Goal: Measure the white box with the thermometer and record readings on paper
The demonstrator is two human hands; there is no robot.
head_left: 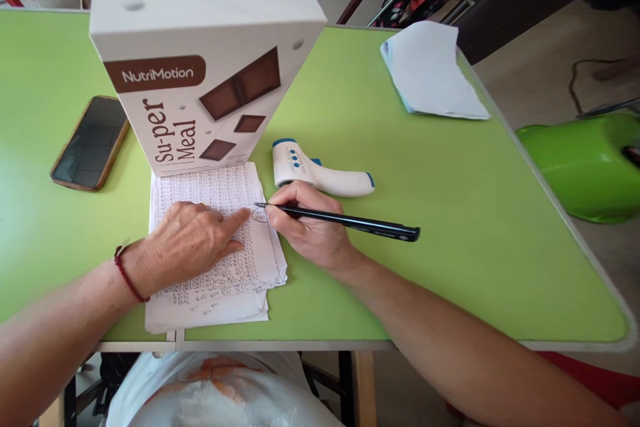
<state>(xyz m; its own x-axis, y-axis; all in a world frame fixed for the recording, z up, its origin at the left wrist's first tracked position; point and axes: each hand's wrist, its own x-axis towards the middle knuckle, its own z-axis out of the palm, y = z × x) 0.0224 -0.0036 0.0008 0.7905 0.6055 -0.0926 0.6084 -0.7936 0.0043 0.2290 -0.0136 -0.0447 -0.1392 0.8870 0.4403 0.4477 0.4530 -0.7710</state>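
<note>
My right hand (313, 227) grips a black pen (360, 221), its tip over the right edge of a stack of handwritten sheets (250, 253). Beside the tip, a small circle is drawn around some writing. My left hand (193, 240) rests on the sheets with the index finger stretched toward that circle and the thumb apart, holding nothing. Just beyond my right hand lies a white and blue infrared thermometer (320, 170). A tall white NutriMotion box (200, 33) stands at the top end of the sheets.
A phone (90, 140) lies dark-screened left of the box on the green table (450, 247). Folded papers (430, 70) sit at the far right edge. On the floor to the right is a green bucket (590, 170).
</note>
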